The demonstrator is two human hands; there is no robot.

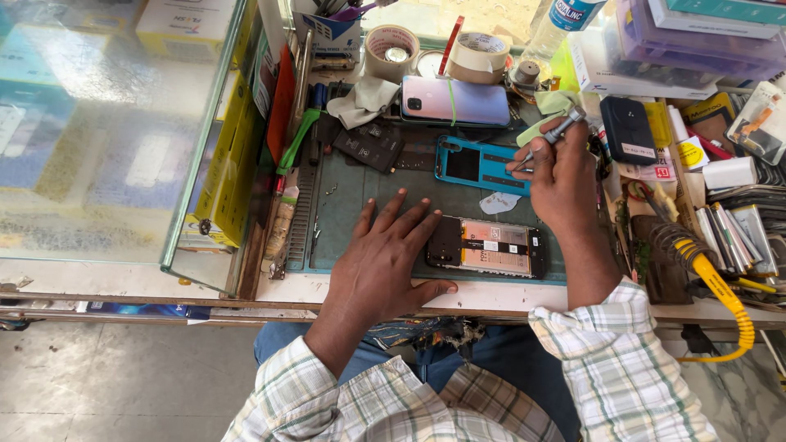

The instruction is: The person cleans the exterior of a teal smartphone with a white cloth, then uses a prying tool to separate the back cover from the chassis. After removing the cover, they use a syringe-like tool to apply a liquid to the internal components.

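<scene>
Glass case point(106, 139): fills the left of the frame, its top pane reflecting light, yellow boxes point(233, 164) stacked against its right wall.
Counter point(344, 288): a pale front edge runs across the middle of the frame; a grey-green work mat point(352, 205) lies on it.
Dark parts point(370, 146): flat black pieces on the mat, upper centre, just under a crumpled grey cloth point(366, 100).
Left hand point(385, 254): flat on the mat at centre, fingers spread and apart, holding nothing — its fingertips lie just left of the opened phone.
Opened phone point(491, 247): lies flat at the mat's lower edge, back off, battery and dark board showing, between the two hands.
Blue phone frame point(479, 166): on the mat above the opened phone, beside the right hand's fingers.
Pink-blue phone point(455, 101): lies face down above the blue frame; two tape rolls point(434, 51) stand behind it.
Right hand point(561, 176): right of centre, fingers closed in a grip around a slim metal screwdriver point(557, 131) — the tool tilts, its tip down near the blue frame.
Soldering iron point(712, 282): lower right, yellow coiled cable, resting in its stand among clutter.
</scene>
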